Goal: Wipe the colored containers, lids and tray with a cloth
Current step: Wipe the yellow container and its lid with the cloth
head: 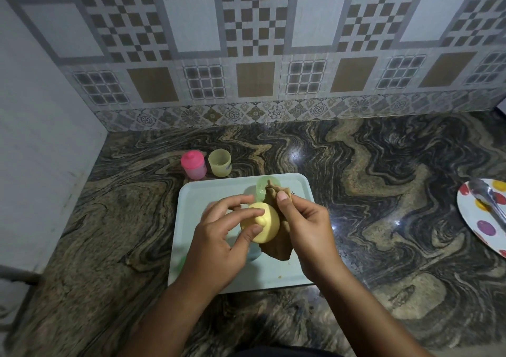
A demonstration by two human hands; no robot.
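Above the pale rectangular tray [295, 189] my left hand [219, 236] holds a yellow lid [269, 222] by its rim, fingers curled over it. My right hand [306, 225] grips a brown cloth [276, 244] pressed against the lid's right side. A green container [262, 188] lies on the tray behind the cloth, partly hidden. Behind the tray stand a pink container [193, 165] with its lid on and an open yellow container [219, 163]. Something bluish and something green show on the tray under my left hand, mostly hidden.
The marbled stone counter [383, 192] extends to the right, where a white plate [482, 214] with coloured dots holds metal tongs [490, 200]. A tiled wall [252, 55] runs along the back and a plain wall closes the left side.
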